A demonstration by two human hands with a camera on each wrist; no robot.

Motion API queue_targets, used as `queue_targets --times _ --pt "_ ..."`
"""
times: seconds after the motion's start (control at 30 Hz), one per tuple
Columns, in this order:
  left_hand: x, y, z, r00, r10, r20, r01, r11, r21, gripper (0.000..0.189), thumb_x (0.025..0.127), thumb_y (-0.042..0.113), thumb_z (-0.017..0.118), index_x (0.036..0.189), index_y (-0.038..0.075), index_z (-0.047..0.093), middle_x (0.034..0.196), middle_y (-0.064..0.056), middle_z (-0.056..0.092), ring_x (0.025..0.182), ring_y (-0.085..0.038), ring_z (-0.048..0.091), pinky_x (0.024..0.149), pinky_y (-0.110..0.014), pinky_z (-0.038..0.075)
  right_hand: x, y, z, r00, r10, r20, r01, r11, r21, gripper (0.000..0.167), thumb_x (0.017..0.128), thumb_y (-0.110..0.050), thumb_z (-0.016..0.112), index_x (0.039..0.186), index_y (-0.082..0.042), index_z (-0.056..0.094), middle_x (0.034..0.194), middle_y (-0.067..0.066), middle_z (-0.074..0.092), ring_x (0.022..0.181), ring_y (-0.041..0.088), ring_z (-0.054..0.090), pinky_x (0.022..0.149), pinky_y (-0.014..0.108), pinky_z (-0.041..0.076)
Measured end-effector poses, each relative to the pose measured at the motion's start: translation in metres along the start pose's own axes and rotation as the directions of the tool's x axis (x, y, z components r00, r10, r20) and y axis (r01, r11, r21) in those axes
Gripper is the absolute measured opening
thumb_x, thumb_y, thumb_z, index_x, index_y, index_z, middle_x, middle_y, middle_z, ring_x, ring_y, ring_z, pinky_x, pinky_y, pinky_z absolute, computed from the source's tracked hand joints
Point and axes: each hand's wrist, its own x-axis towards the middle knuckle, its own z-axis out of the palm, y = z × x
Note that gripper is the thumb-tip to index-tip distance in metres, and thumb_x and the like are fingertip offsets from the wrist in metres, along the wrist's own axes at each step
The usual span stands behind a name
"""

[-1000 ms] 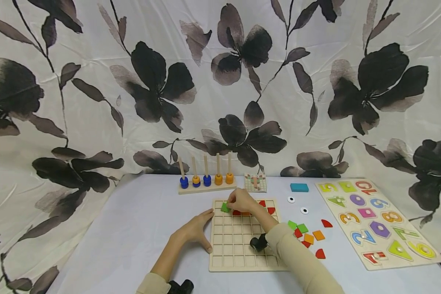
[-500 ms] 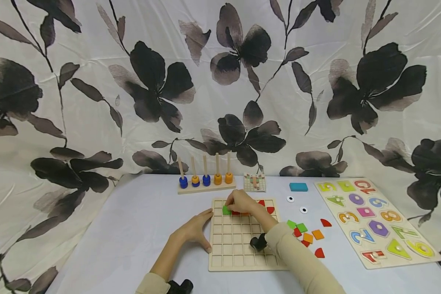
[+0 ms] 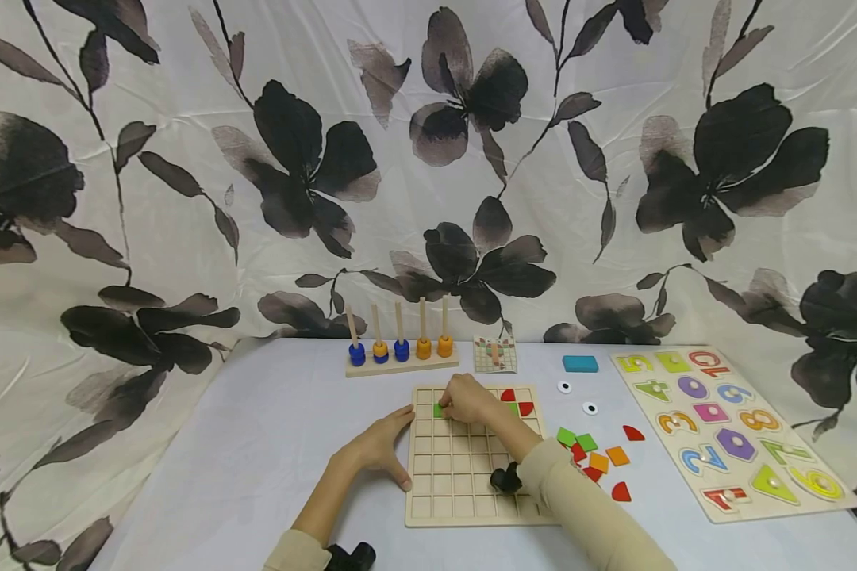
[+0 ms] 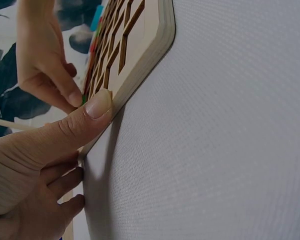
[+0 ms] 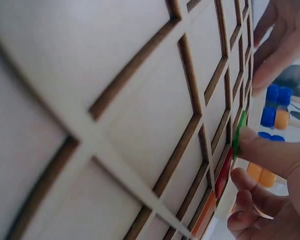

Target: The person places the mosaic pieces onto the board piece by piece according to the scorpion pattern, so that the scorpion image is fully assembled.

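One peg rack stood near the surface's far edge; right grip touched a green tile, pinch unclear; left grip, spread, touched the board.

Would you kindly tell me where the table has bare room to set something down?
Freest is the tabletop left of the left hand. A smaller bare patch lies between the right sleeve and the number puzzle. Crowded: right of the grid board, among loose tiles.
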Motion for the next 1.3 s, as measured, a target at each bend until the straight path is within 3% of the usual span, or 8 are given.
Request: queue_targets --times 0.17,0.27,0.37,0.57,0.9,1.1,1.3 --pt "0.0 0.001 0.001 1.0 -0.002 -0.008 0.002 1.0 0.008 0.112 0.049 0.019 0.093 0.139 -0.011 0.034 0.149 -0.025 0.028 0.136 -0.042 0.027 0.112 -0.052 0.027 -0.015 0.014 -0.006 0.998 -0.047 -0.042 0.051 0.994 0.101 0.028 0.083 -0.008 0.069 0.108 0.006 0.068 0.098 0.018 0.069 0.085 0.027 0.06 0.076 0.037 0.053" --pt "0.0 0.002 0.001 1.0 -0.002 -0.013 0.002 1.0 0.008 0.112 0.048 0.019 0.093 0.139 -0.011 0.035 0.149 -0.024 0.028 0.136 -0.041 0.027 0.112 -0.052 0.026 -0.029 0.027 -0.015 0.998 0.009 -0.058 0.003 0.977 0.214 0.032 0.085 -0.006 0.066 0.113 0.009 0.064 0.1 0.023 0.066 0.08 0.024 0.063 0.071 0.034 0.055" --pt "0.0 0.002 0.0 1.0 0.008 -0.014 -0.008 1.0 0.011 0.111 0.048 0.019 0.093 0.139 -0.011 0.035 0.149 -0.024 0.029 0.136 -0.041 0.028 0.112 -0.052 0.026 -0.044 0.042 -0.024 0.996 0.055 -0.074 -0.034 0.966 0.257 0.03 0.086 -0.007 0.065 0.112 0.008 0.064 0.096 0.02 0.067 0.071 0.018 0.061 0.063 0.027 0.052" --pt "0.0 0.0 -0.001 1.0 0.024 -0.014 -0.024 1.0 0.017 0.111 0.048 0.018 0.093 0.138 -0.011 0.036 0.148 -0.025 0.03 0.136 -0.041 0.028 0.112 -0.051 0.027 -0.082 0.066 -0.044 0.982 0.156 -0.101 -0.125 0.957 0.262 0.027 0.085 -0.006 0.066 0.109 0.005 0.066 0.085 0.011 0.065 0.064 0.015 0.052 0.055 0.025 0.046" --pt "0.001 -0.002 0.0 1.0 0.02 -0.014 -0.02 1.0 0.022 0.111 0.048 0.02 0.093 0.139 -0.011 0.035 0.148 -0.024 0.03 0.136 -0.04 0.028 0.112 -0.051 0.027 -0.142 0.094 -0.052 0.95 0.298 -0.091 -0.264 0.924 0.276 0.033 0.081 -0.008 0.069 0.11 0.007 0.064 0.087 0.009 0.064 0.072 0.017 0.053 0.064 0.026 0.05" --pt "0.0 -0.002 0.0 0.999 0.029 -0.016 -0.029 1.0 0.009 0.112 0.048 0.019 0.093 0.138 -0.012 0.035 0.148 -0.026 0.03 0.136 -0.042 0.028 0.112 -0.051 0.027 -0.165 0.104 -0.049 0.919 0.387 -0.075 -0.347 0.884 0.313 0.035 0.08 -0.01 0.072 0.111 0.005 0.064 0.089 0.007 0.063 0.074 0.018 0.05 0.064 0.027 0.048" --pt "0.0 -0.002 0.001 0.999 0.037 -0.017 -0.036 0.999 0.008 0.112 0.047 0.019 0.093 0.138 -0.013 0.035 0.147 -0.027 0.03 0.136 -0.042 0.028 0.112 -0.051 0.026 -0.174 0.106 -0.046 0.905 0.424 -0.047 -0.384 0.859 0.339 0.035 0.079 -0.013 0.074 0.108 0.004 0.065 0.087 0.006 0.061 0.074 0.018 0.05 0.06 0.026 0.049"
